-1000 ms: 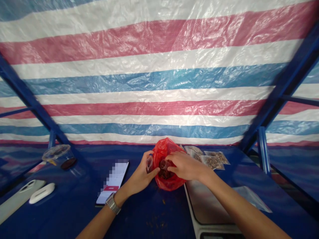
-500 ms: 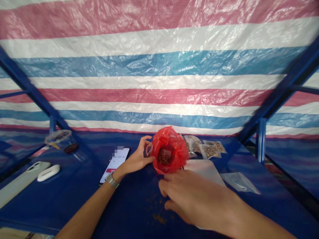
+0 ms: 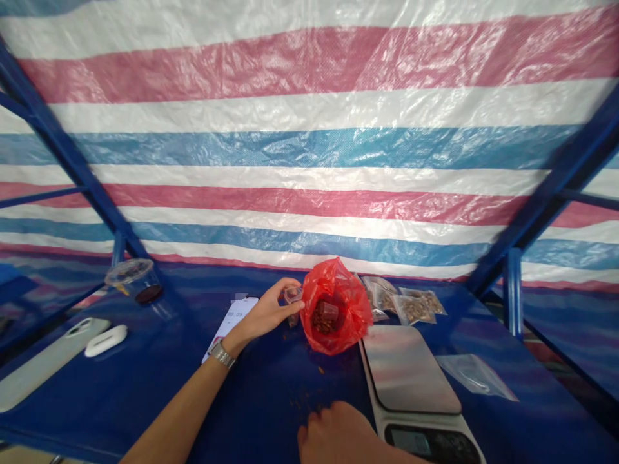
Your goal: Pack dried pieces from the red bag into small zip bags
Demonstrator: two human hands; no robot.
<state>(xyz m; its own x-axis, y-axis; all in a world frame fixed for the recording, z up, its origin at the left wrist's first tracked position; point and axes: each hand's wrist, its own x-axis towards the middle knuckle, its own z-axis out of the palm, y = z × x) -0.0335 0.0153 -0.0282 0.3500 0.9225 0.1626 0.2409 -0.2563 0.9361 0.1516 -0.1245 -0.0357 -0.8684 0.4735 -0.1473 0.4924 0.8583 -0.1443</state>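
My left hand (image 3: 271, 309) pinches the opening of a small clear bag (image 3: 293, 296), just left of the red plastic bag (image 3: 358, 303). That red bag stands open, showing brown pieces (image 3: 323, 321) and a small clear cup (image 3: 329, 310) inside. Nearer to me, my right hand (image 3: 338, 435) is low over the blue table, its fingers curled under; whatever they may hold is hidden. Brown crumbs (image 3: 302, 398) lie just beyond it. Right of it is a kitchen scale (image 3: 411, 370) with a bare metal plate.
Several filled clear packets (image 3: 413, 309) lie behind the scale, and a flat clear bag (image 3: 476, 375) lies to its right. At left are a phone (image 3: 235, 319), a white case (image 3: 106, 340), a pale phone (image 3: 53, 361) and a plastic cup (image 3: 133, 280).
My right hand has drawn back from the red bag toward me, uncovering the scale. My left hand stays by the red bag. The view has shifted, so the objects appear lower.
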